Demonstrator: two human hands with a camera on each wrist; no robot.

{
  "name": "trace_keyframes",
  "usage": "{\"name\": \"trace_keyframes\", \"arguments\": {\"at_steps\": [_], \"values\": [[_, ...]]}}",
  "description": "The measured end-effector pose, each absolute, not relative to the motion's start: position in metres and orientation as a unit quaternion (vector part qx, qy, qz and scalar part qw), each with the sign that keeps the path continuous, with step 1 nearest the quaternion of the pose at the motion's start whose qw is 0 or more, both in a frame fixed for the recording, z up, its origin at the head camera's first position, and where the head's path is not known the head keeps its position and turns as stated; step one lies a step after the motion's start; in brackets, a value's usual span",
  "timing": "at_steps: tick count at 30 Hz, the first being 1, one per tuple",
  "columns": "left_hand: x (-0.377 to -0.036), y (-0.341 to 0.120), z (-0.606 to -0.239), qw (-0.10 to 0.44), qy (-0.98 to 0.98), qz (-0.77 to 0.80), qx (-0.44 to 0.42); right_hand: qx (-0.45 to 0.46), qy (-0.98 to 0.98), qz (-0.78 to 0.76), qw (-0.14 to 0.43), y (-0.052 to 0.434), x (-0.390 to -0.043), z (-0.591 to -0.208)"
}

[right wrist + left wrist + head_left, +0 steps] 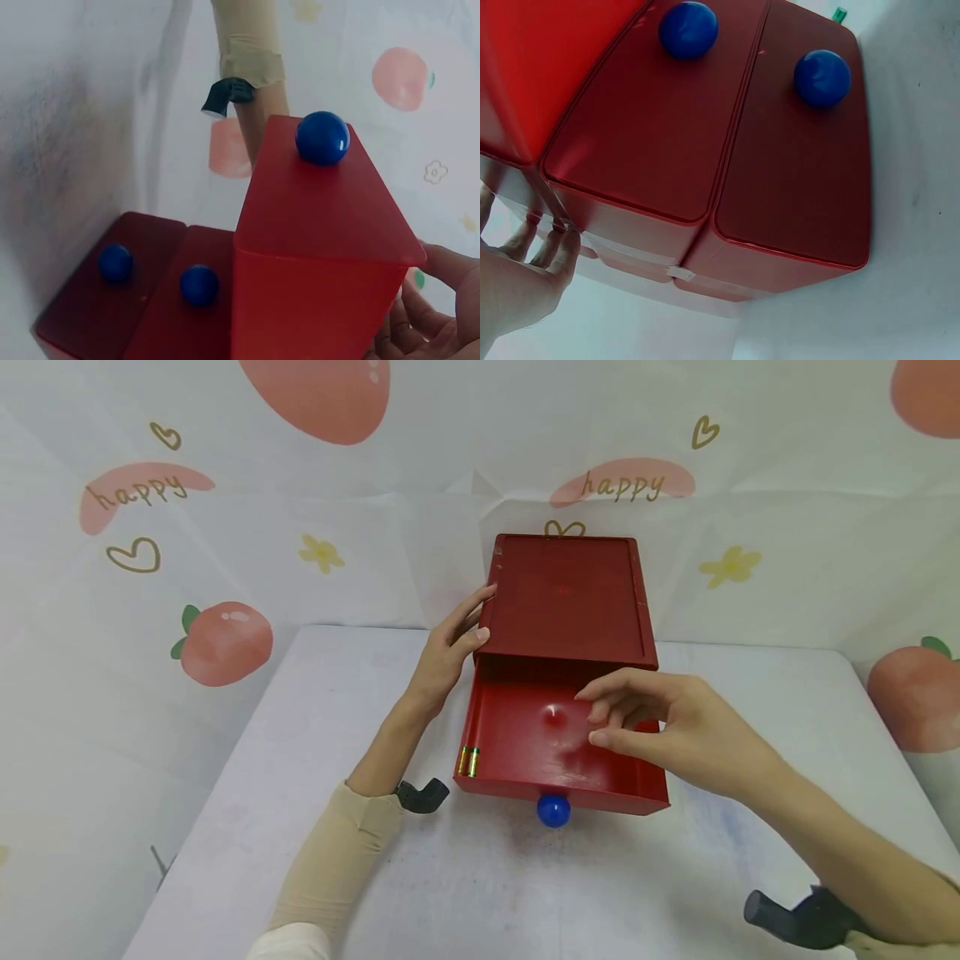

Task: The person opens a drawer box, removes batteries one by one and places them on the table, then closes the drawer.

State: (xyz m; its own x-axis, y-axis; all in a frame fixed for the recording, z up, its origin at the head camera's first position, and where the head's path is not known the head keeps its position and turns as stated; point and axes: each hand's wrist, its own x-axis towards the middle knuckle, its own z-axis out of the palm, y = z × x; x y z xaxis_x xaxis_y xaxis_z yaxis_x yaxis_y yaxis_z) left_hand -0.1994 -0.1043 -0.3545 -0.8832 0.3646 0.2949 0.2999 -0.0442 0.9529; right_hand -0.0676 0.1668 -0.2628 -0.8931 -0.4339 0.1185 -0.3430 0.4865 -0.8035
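Observation:
A dark red drawer cabinet [566, 597] stands at the back of the table, its top drawer [517, 743] pulled out toward me. The drawer's front carries a blue ball knob [553, 810]. Two green and gold batteries [468, 761] lie in its front left corner. My left hand [446, 656] rests flat against the cabinet's left side, fingers straight and the thumb at the front corner. Just above the drawer's right half hovers my right hand [637, 714], fingers loosely bent and holding nothing. Two lower drawers [652, 142] are closed, each with a blue knob [688, 28].
The white table [480, 893] reaches to the near edge in front of the drawer. A strawberry-print cloth [225, 643] hangs behind and at both sides. Black wrist camera mounts [422, 795] sit on both forearms.

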Motion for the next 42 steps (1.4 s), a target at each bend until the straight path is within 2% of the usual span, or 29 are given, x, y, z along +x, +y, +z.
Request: {"name": "trace_keyframes", "arguments": {"at_steps": [21, 42], "values": [[-0.198, -0.106, -0.353, 0.022, 0.695, 0.676, 0.244, -0.274, 0.851, -0.441, 0.085, 0.127, -0.079, -0.269], [-0.199, -0.105, -0.354, 0.019, 0.693, 0.678, 0.244, -0.273, 0.83, -0.454, 0.175, 0.098, -0.088, -0.283]]}}
